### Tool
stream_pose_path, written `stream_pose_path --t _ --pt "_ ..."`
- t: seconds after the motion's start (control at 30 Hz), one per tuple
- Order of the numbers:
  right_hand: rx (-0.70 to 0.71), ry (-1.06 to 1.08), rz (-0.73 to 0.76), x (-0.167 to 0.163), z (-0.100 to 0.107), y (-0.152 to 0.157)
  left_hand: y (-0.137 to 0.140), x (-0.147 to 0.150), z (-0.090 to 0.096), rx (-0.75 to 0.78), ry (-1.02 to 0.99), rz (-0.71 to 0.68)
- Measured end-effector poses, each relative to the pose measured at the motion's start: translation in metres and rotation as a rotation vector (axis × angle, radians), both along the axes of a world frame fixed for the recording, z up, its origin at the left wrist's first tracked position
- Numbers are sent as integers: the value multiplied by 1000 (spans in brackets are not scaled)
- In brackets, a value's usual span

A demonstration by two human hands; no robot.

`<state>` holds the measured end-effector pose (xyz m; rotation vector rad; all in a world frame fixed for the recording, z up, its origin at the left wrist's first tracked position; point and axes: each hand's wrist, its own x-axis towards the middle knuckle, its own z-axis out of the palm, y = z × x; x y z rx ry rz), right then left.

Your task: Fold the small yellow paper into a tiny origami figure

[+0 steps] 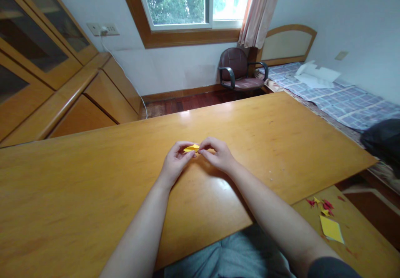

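A small folded piece of yellow paper (191, 148) is held between my two hands, just above the wooden table (93, 186). My left hand (177, 161) pinches its left part between thumb and fingers. On its right end, the thumb and fingertips of my right hand (217, 154) are closed. The finer folds are too small to make out, and the fingertips partly cover the paper.
A lower surface (365, 224) at the right holds several small red and yellow folded paper pieces (326, 206) and a stack of yellow paper squares (331, 229). Beyond the table stand an armchair (239, 70), a bed (353, 99) and a wooden cabinet (71, 90).
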<state>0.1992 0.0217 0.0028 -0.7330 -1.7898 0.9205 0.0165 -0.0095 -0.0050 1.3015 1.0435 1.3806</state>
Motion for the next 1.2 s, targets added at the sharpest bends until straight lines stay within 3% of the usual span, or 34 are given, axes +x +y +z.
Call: stream_pose_path --t 0.4,0.8,1.03,1.2 --pt "-102 -6 20 -2 -1 2 3 -3 -3 -16 -7 48" --pt "-372 149 133 -4 -5 4 3 -4 -4 -89 -35 33" --pt "-479 174 166 -7 -7 4 3 -4 -2 -76 22 63" --pt "-502 211 151 -10 -13 7 4 0 0 -89 -43 88"
